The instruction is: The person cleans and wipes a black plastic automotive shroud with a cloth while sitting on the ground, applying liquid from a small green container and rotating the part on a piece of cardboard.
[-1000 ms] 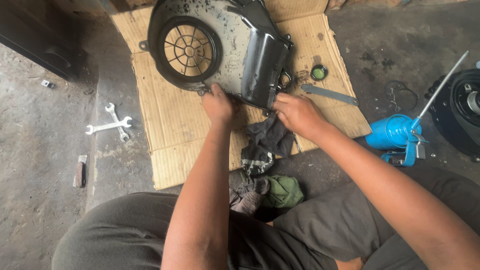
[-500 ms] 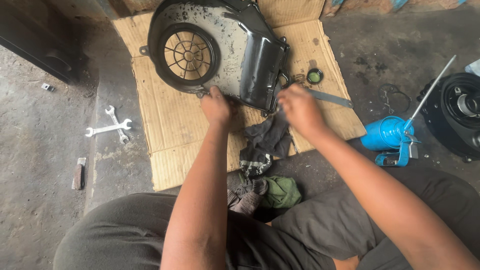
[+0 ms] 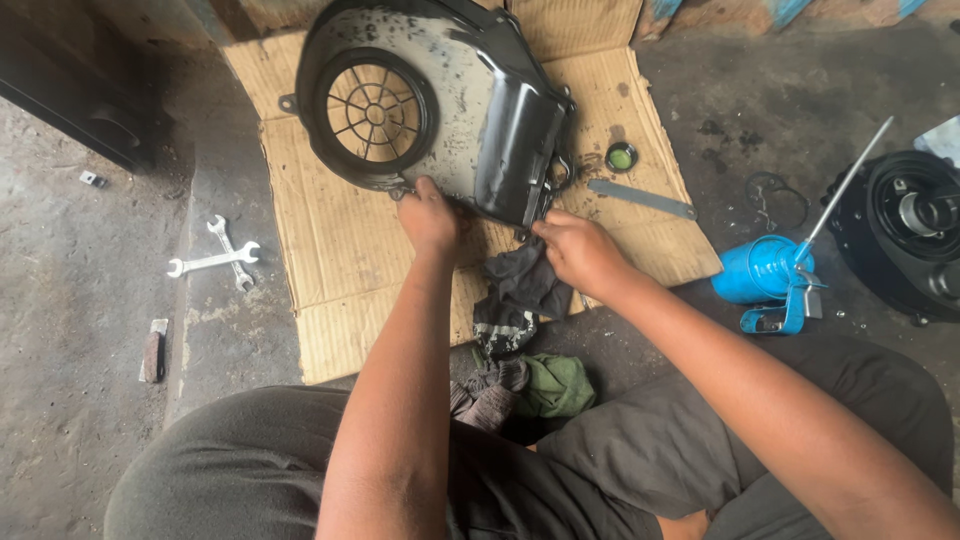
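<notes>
we see the black fan cover [image 3: 450, 110] lying on cardboard [image 3: 320, 250] just beyond both hands, its long axis running left to right. our left hand [image 3: 428, 215] grips its near edge; our right hand [image 3: 575, 250] pinches its lower right corner, above a dark rag [image 3: 520, 290].

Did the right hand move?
Yes. The right hand slid left, away from the metal strip, to the near corner of the fan cover, over the rag.
</notes>
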